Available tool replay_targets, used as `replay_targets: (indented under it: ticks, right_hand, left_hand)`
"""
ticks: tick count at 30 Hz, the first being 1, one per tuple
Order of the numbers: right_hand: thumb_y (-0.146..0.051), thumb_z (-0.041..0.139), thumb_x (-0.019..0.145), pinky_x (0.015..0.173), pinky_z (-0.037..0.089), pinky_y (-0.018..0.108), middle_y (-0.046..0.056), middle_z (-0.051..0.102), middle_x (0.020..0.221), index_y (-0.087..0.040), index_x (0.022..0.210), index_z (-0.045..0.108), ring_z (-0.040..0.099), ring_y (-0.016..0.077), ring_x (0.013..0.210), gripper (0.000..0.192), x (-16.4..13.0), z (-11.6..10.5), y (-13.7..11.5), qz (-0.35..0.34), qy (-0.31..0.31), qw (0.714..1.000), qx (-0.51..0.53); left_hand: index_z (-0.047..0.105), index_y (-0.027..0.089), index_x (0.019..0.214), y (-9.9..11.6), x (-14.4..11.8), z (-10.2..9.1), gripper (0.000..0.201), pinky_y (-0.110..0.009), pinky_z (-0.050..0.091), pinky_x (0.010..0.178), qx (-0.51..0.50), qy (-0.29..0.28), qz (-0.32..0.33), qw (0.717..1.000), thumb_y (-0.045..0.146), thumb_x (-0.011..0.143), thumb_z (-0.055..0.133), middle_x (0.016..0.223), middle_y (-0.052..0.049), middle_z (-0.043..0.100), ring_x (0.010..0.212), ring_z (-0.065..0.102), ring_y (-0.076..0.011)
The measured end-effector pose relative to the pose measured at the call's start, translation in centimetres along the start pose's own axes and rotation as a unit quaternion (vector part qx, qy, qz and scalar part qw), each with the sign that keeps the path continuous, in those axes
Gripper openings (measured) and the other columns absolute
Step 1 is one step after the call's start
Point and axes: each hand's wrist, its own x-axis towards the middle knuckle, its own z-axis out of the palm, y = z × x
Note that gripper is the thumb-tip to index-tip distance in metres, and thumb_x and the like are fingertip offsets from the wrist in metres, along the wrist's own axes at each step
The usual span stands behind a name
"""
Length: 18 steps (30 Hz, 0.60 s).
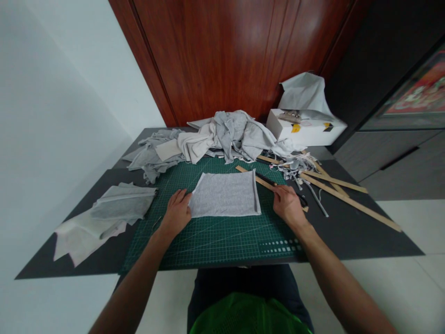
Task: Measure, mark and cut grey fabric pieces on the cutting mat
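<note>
In the head view, a grey fabric piece (pixel 225 195) is lying flat on the green cutting mat (pixel 215 236), between the two hands. The left hand (pixel 177 212) is resting open with its fingers spread, fingertips touching the fabric's left edge. The right hand (pixel 288 205) is lying just beside the fabric's right edge, over a dark-handled tool (pixel 267 180) and a wooden ruler (pixel 255 178); whether it is gripping either I cannot tell.

The fabric is looking light, soft and limp, likely to wrinkle or slide on the mat if pushed; pinching a corner or an edge, or pressing it flat, would probably suit it best.

Beyond the hands, a heap of grey cloth (pixel 225 134) and a white box (pixel 306 130) are crowding the far side of the table (pixel 365 232). Left of the left hand, folded cloth pieces (pixel 121 202) are lying. Right of the right hand, wooden strips (pixel 347 195) are lying splayed. Toward the person, the mat's near part is offering open room.
</note>
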Motion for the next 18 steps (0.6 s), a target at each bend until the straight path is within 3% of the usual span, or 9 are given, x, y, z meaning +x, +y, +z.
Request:
replay_targets:
  ticks: [3,6,11,18]
  right_hand:
    - [-0.026,0.058,0.095,0.097,0.051,0.054,0.019,0.076,0.107,-0.014,0.111,0.075,0.067,0.0352,0.102,0.027,-0.2,-2.1,1.0,0.070,-0.009,0.994,-0.087]
    - [-0.042,0.067,0.091,0.093,0.050,0.058,0.022,0.072,0.116,-0.016,0.119,0.074,0.062,0.0418,0.109,0.039,-0.6,-3.3,1.6,0.139,-0.066,0.977,-0.148]
    - [-0.044,0.068,0.092,0.091,0.051,0.061,0.025,0.067,0.128,-0.017,0.128,0.072,0.059,0.0453,0.115,0.045,-0.5,-2.8,1.4,0.159,-0.119,0.968,-0.152]
    - [-0.037,0.069,0.091,0.094,0.050,0.057,0.022,0.074,0.117,-0.016,0.119,0.077,0.065,0.0432,0.112,0.036,0.7,-2.0,2.5,0.177,-0.150,0.961,-0.148]
  left_hand:
    - [0.068,0.012,0.138,0.8,0.2,-0.1,0.055,-0.056,0.035,0.130,-0.005,0.000,0.011,1.000,0.009,0.087,0.048,0.159,-0.018,0.054,0.153,0.044,-0.0369]
    - [0.070,0.013,0.135,1.6,0.6,0.0,0.054,-0.057,0.035,0.129,-0.022,0.011,0.020,0.999,0.008,0.085,0.050,0.158,-0.018,0.055,0.153,0.043,-0.0383]
    - [0.071,0.016,0.134,2.9,1.2,0.0,0.055,-0.059,0.035,0.128,-0.044,0.019,0.039,0.998,0.007,0.083,0.052,0.157,-0.016,0.057,0.153,0.042,-0.0385]
    - [0.073,0.019,0.134,3.7,1.1,0.3,0.052,-0.053,0.045,0.120,-0.050,-0.001,0.011,0.999,0.010,0.088,0.051,0.153,-0.014,0.059,0.139,0.055,-0.0352]
